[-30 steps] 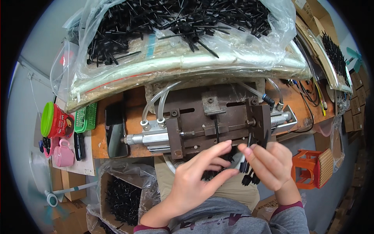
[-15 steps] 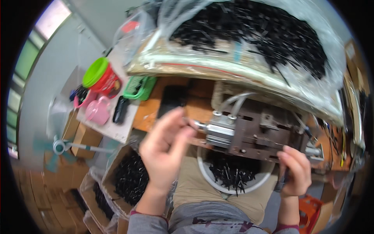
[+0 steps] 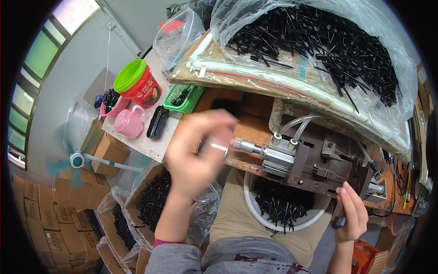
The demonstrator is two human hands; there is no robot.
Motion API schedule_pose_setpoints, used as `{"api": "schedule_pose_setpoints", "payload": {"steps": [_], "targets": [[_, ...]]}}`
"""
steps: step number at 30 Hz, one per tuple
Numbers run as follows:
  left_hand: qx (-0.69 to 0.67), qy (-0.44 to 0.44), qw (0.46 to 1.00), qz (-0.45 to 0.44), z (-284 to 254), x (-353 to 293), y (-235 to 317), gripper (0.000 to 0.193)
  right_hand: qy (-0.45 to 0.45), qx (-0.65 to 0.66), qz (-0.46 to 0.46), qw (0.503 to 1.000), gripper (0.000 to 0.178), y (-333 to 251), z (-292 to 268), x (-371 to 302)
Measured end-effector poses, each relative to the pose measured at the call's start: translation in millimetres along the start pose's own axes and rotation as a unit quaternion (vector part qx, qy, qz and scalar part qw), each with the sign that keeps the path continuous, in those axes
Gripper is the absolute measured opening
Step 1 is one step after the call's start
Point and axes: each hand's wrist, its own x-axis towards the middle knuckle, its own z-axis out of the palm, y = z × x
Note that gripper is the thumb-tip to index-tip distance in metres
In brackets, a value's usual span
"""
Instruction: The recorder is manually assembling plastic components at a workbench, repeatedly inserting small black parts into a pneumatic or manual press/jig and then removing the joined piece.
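Observation:
My left hand (image 3: 194, 157) is smeared by motion beside the knurled metal end (image 3: 244, 145) of an air cylinder (image 3: 278, 162). A pale streak shows near its fingers, but whether it holds anything is unclear. At the front right corner of the brown metal fixture (image 3: 315, 160), my right hand (image 3: 350, 214) is curled with its fingertips close to the edge. A small black plastic piece (image 3: 339, 222) sticks out from under its palm. Below the fixture, a white round basket (image 3: 252, 208) on my lap holds many thin black parts (image 3: 283, 205).
A plastic-lined tray (image 3: 205, 71) heaped with black rods stands behind the fixture. To the left are a green basket (image 3: 194, 100), a red bucket (image 3: 146, 86), a pink cup (image 3: 129, 122) and a fan (image 3: 77, 160). Boxes of black parts (image 3: 155, 201) stand lower left.
The view has shifted, so the scene sits lower and further right. My left hand has come off the knurled cylinder end and blurs. My right hand stays at the fixture's corner.

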Motion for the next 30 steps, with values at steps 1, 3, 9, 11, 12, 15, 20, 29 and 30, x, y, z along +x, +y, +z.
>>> {"api": "schedule_pose_setpoints", "payload": {"steps": [1, 3, 9, 11, 12, 15, 20, 29, 30], "targets": [[0.017, -0.114, 0.992, 0.059, 9, -9, 27, 0.033, -0.01, -0.013, -0.029, 0.999, 0.029, 1, 4, 2], [-0.104, -0.198, 0.973, 0.056, 45, -31, 50, 0.044, -0.027, -0.012, -0.091, 0.995, 0.031, -4, 11, 12], [-0.151, -0.259, 0.953, 0.034, 88, -54, 62, 0.033, -0.025, 0.002, -0.153, 0.988, 0.032, -3, 20, 24], [-0.121, -0.249, 0.96, 0.047, 93, -52, 60, 0.03, -0.019, 0.004, -0.132, 0.991, 0.032, 6, 16, 20], [-0.094, -0.242, 0.964, 0.053, 96, -52, 57, 0.029, -0.018, -0.004, -0.112, 0.994, 0.033, 10, 11, 17], [0.025, -0.223, 0.971, 0.08, 110, -57, 53, 0.031, -0.018, -0.001, -0.047, 0.999, 0.036, 21, 1, 7], [0.137, -0.231, 0.95, 0.159, 139, -68, 43, 0.026, 0.026, 0.097, 0.046, 0.994, 0.051, 19, 2, -4], [0.191, -0.266, 0.933, 0.149, 145, -60, 48, 0.027, 0.057, 0.308, 0.129, 0.941, 0.06, 15, -3, -9], [0.19, -0.267, 0.933, 0.148, 145, -61, 48, 0.027, 0.022, 0.293, 0.127, 0.947, 0.057, 17, -10, -10]]}}
